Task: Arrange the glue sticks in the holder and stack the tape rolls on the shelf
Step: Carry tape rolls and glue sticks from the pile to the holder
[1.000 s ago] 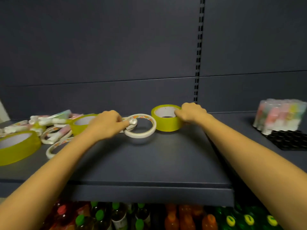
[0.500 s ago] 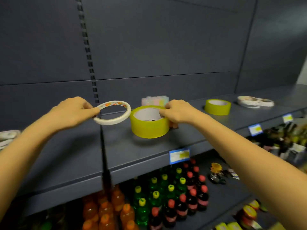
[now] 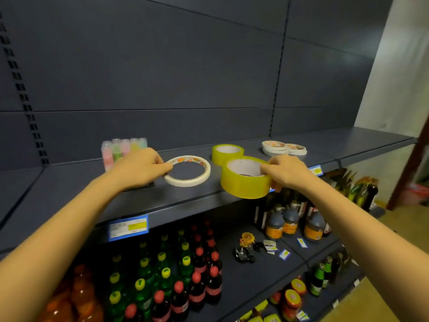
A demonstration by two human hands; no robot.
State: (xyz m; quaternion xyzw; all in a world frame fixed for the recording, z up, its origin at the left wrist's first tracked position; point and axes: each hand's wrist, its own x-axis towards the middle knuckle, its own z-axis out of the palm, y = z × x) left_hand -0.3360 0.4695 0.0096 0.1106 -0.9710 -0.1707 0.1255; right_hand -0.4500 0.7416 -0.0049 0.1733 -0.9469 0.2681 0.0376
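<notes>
My left hand (image 3: 141,166) pinches a thin white tape roll (image 3: 188,180) by its left rim, held level just above the dark shelf (image 3: 69,182). My right hand (image 3: 284,171) grips a wide yellow tape roll (image 3: 243,184) by its right wall, in the air at the shelf's front edge. A second yellow tape roll (image 3: 227,152) lies flat on the shelf behind it. Further right sit two low stacks of white tape rolls (image 3: 284,148). Pastel glue sticks (image 3: 116,149) stand upright in a black holder (image 3: 141,184), partly hidden behind my left hand.
A blue price tag (image 3: 128,227) hangs on the shelf's front lip. Below are shelves packed with coloured drink bottles (image 3: 176,275) and dark sauce bottles (image 3: 290,221). The shelf's back panel is bare, and the shelf runs on to the right toward a white wall (image 3: 399,77).
Both hands lifted their tape rolls off the left shelf section and carried them right; the view swung right with them. The yellow roll now hovers beside the one lying on the shelf.
</notes>
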